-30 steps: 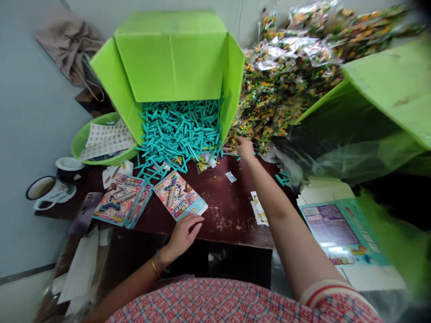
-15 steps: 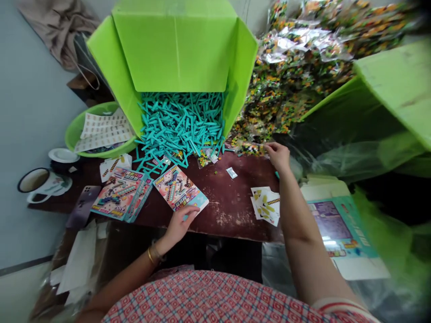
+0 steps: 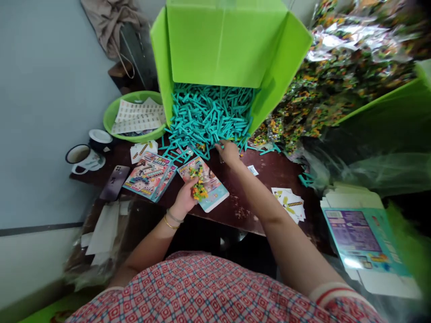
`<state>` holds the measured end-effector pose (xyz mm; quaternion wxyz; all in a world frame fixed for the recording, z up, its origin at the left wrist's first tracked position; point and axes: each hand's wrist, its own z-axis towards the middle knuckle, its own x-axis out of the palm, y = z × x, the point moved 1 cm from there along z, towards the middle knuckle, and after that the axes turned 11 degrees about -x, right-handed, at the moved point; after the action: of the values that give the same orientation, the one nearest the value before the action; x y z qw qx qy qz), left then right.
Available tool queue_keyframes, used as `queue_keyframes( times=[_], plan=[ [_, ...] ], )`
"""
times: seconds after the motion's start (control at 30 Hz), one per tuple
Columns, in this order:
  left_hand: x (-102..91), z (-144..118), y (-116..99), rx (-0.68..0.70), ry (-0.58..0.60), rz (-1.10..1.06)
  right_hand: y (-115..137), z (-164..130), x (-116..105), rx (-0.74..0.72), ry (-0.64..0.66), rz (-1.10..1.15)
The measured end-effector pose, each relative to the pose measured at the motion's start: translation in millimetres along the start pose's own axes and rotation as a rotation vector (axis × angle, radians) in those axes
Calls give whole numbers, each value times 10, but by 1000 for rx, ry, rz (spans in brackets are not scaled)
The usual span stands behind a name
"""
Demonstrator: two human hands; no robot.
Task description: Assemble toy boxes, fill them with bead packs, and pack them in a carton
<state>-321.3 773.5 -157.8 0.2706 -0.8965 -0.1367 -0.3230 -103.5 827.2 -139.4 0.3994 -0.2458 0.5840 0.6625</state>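
My left hand (image 3: 186,197) is closed on a small clear bag of building-block pieces (image 3: 199,181), coloured yellow, green and orange. The bag is over a flat printed box (image 3: 215,195) at the table's front edge. At the near edge of a heap of teal plastic sticks (image 3: 208,116), my right hand (image 3: 229,152) has its fingers bent together; what they grip is hidden. The sticks spill from an open lime-green carton (image 3: 218,45). To the left of the bag lies a stack of similar printed boxes (image 3: 146,177).
Many bagged pieces (image 3: 303,103) pile up at the back right. Small printed cards (image 3: 289,204) and a white packet (image 3: 252,170) lie on the table (image 3: 235,206). Leftward are a green basin (image 3: 109,119), an enamel mug (image 3: 84,159) and a phone (image 3: 115,183). A flattened carton (image 3: 363,233) is at right.
My right hand has moved left from the bagged pieces to the teal sticks. A bag of pieces is now in my left hand, which has come off the box edge. The view has shifted left.
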Motion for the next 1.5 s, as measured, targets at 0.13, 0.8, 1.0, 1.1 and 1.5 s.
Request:
queue_keyframes(
  times=[0.13,0.8,1.0,1.1,1.5],
  plan=[
    [-186,-74,-45,114,-51,12,-133,596,176,195,13,-141],
    [-73,195,270,243,-10,176,-308,-1201,106,1,-181,74],
    [-71,-5,267,212,87,203,-1385,-1132,-86,298,-366,-46],
    [-54,-74,313,209,83,213,-1299,-1272,-61,281,-393,-8],
    [208,-237,766,355,108,411,547,-2138,398,267,-181,1251]
  ],
)
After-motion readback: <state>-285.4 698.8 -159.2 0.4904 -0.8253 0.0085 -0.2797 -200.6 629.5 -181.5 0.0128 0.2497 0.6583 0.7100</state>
